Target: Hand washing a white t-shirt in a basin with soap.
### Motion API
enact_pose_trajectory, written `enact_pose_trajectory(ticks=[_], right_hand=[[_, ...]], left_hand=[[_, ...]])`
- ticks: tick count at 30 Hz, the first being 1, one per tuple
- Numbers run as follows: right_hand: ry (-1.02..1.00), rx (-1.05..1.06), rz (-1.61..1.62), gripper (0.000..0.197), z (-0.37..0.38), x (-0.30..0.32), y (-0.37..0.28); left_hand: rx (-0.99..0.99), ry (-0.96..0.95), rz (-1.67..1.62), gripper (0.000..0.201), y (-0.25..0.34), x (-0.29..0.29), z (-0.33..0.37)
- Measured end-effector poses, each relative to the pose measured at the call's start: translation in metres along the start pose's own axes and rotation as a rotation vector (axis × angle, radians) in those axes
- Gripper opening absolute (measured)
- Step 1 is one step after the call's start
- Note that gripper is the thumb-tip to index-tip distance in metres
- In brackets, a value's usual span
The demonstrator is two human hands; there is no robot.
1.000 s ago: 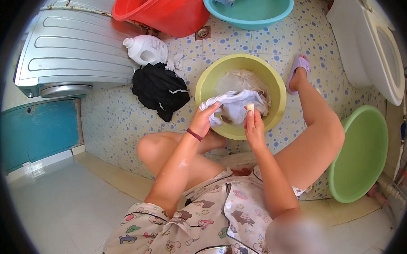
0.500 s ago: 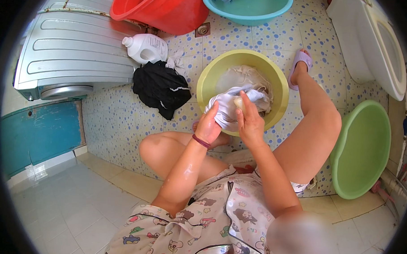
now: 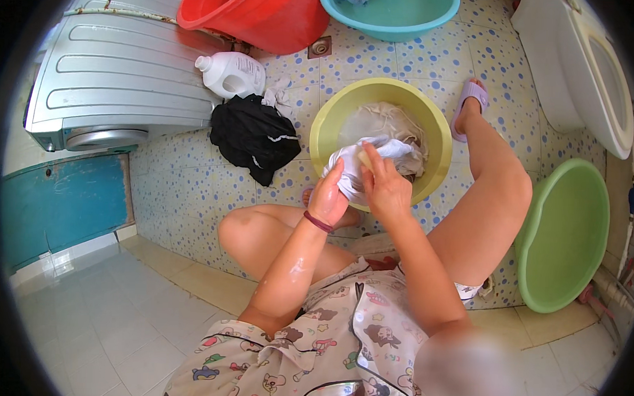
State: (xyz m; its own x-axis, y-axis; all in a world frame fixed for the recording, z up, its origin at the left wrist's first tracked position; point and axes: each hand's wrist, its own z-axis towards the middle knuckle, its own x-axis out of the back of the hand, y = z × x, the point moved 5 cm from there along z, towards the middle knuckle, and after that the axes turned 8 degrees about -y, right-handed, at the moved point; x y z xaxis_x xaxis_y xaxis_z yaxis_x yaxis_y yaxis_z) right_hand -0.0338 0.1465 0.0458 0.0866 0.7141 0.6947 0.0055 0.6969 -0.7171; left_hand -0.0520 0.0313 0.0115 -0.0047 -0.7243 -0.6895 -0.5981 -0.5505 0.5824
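My left hand (image 3: 329, 197) is closed on a wet white garment (image 3: 350, 182), held up over the near side of a yellow basin (image 3: 325, 121). Pressed to that fabric is a small pale bar of soap (image 3: 364, 159), gripped in the fingers of my right hand (image 3: 389, 193). More whitish cloth (image 3: 384, 118) lies bunched in cloudy water inside the basin. Part of the garment trails from the hands toward this pile. The left wrist wears a dark red band, and the forearm is wet.
A black garment (image 3: 253, 136) lies on the floor left of the basin, by a white detergent bottle (image 3: 232, 75) and a silver washing machine (image 3: 126, 72). A red tub (image 3: 260, 18) and blue basin (image 3: 389, 26) stand beyond. A green basin (image 3: 566, 234) leans at right, below a toilet (image 3: 573, 67).
My right hand and the soap have shifted slightly up and left across the white garment. The left hand keeps its hold, turned a little, and the fabric is folded differently.
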Motion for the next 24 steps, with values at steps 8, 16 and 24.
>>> enact_pose_trajectory(ticks=[8, 16, 24], right_hand=[[-0.055, -0.131, -0.031, 0.039, 0.005, -0.003, 0.011], [0.310, -0.341, 0.595, 0.026, -0.019, -0.016, 0.092], [-0.155, -0.643, 1.074, 0.020, -0.012, -0.048, 0.094]], left_hand=[[0.008, -0.029, 0.082, 0.036, 0.003, -0.001, -0.001], [0.063, -0.136, 0.017, 0.041, 0.025, 0.001, -0.004], [0.198, -0.290, 0.150, 0.045, 0.060, -0.004, -0.012]])
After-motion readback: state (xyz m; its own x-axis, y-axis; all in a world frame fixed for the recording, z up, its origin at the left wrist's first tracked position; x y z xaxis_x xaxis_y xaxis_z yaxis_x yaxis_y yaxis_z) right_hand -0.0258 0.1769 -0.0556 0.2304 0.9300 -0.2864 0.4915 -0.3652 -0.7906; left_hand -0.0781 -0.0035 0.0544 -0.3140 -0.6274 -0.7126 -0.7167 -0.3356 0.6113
